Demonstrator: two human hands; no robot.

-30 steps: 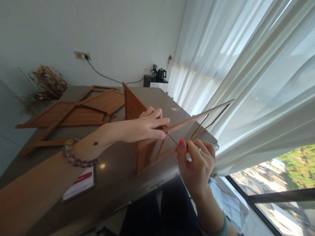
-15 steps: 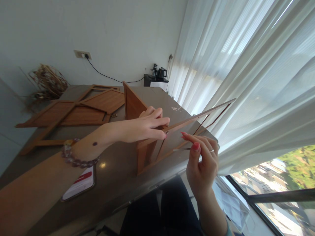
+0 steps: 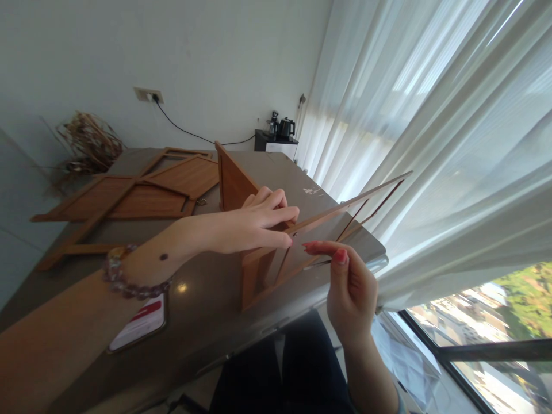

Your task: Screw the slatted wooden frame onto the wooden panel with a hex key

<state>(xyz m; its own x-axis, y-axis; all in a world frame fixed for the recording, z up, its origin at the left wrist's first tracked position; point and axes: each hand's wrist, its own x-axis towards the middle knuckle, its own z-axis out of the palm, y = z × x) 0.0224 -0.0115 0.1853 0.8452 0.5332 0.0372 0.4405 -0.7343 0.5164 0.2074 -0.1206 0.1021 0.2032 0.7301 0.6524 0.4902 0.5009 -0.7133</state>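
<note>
My left hand [image 3: 263, 221] grips the top corner of a wooden frame [image 3: 334, 215] standing on edge on the table, beside an upright wooden panel [image 3: 235, 178]. Its thumb and fingers close around the joint. Just beyond those fingertips, a small dark screw head [image 3: 295, 234] shows in the rail. My right hand [image 3: 351, 287] is curled close to the frame, index finger stretched toward the screw and thumb raised. Behind its fingers shows a thin metallic strip [image 3: 317, 264]; I cannot tell whether the hand holds it.
More wooden panels and frames [image 3: 129, 195] lie on the grey table [image 3: 207, 287] at the left, with small metal parts [image 3: 201, 202] beside them. A phone [image 3: 140, 325] lies under my left forearm. White curtains [image 3: 431, 144] hang along the right, beside a window.
My right hand's fingers have shifted left and slightly down, bringing the index finger nearer to the screw. My left hand keeps its hold on the frame.
</note>
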